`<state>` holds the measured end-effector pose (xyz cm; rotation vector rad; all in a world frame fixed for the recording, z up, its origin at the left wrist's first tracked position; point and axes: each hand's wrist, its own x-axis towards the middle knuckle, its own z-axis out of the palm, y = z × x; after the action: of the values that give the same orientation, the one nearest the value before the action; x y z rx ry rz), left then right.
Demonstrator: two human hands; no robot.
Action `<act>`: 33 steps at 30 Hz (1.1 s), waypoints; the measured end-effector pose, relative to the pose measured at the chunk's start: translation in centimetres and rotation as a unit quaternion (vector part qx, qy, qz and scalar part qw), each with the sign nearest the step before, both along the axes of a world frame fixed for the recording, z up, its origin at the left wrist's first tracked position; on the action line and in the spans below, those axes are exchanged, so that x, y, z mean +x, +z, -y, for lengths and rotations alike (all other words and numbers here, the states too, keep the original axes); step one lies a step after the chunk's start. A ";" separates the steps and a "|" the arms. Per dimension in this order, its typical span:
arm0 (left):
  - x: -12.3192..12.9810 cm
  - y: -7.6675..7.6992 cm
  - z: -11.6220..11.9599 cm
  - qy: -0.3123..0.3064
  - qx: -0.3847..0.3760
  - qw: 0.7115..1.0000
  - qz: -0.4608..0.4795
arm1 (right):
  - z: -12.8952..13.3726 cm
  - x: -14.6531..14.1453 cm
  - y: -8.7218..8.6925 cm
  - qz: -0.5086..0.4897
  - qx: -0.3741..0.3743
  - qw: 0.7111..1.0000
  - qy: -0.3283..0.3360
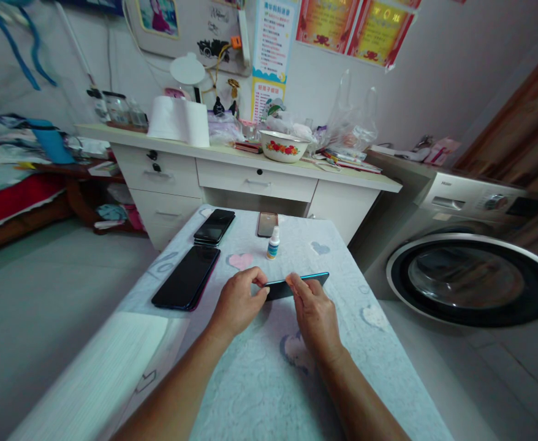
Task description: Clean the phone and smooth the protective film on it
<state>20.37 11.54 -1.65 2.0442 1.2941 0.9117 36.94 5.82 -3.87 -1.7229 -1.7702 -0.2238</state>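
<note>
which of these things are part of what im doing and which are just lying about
Likely part of it:
dark phone, between left hand and right hand
small bottle just beyond it
perhaps the large black phone at left

Seemingly just lying about:
flowered bowl
white roll
clear plastic bag

"Haier" (446, 183) is printed on the washing machine (469, 275).

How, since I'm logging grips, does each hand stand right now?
Left hand: closed, pinching the smartphone at its left end.
Right hand: closed on the smartphone's upper edge.
</note>
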 end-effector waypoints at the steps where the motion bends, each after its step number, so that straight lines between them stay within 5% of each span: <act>1: 0.0 0.0 0.0 0.000 -0.001 1.000 0.000 | 0.0 0.0 0.0 0.001 -0.003 1.000 0.003; 19: 0.0 0.3 0.2 0.003 -0.003 1.000 -0.007 | -0.4 0.5 -0.4 -0.050 -0.026 0.997 0.052; 33: 0.0 0.3 0.1 0.006 -0.011 1.000 0.003 | -0.3 1.1 0.3 -0.092 0.038 0.994 0.032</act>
<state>20.34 11.41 -1.32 2.0170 1.3103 0.9038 38.03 6.09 -3.58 -1.5777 -1.6574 -0.0987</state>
